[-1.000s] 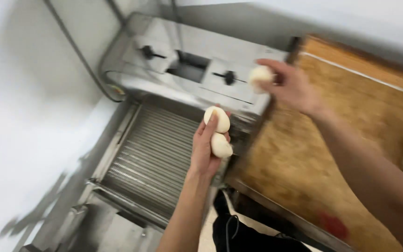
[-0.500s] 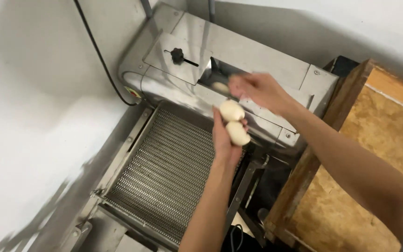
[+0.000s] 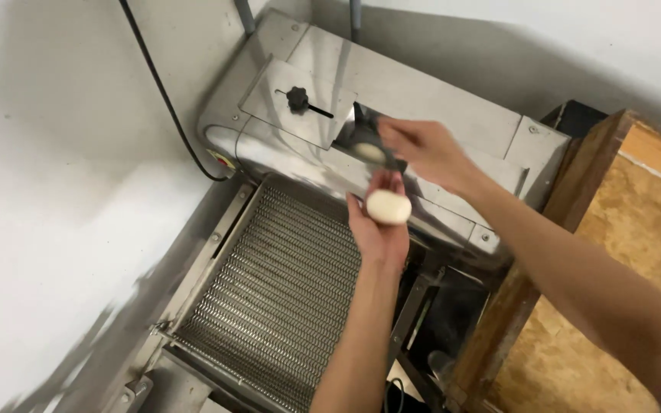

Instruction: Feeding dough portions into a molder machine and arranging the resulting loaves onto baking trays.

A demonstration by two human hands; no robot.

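Observation:
My left hand (image 3: 380, 229) is raised palm-up over the machine's front and holds one round white dough ball (image 3: 389, 206). My right hand (image 3: 426, 149) reaches in from the right to the dark feed opening (image 3: 350, 134) on top of the steel dough machine (image 3: 422, 99). A second pale dough piece (image 3: 369, 153) sits in that opening, right at my right fingertips. The blur hides whether the fingers still grip it. A black knob (image 3: 297, 98) sits on the sloped plate left of the opening.
A wire-mesh conveyor belt (image 3: 284, 291) runs down from the machine toward me. A wooden table (image 3: 621, 252) stands at the right, close to the machine. A black cable (image 3: 164, 99) hangs along the white wall on the left.
My left hand held two dough balls and now holds one. My right hand moved from the table side to the feed opening, where a dough piece now lies.

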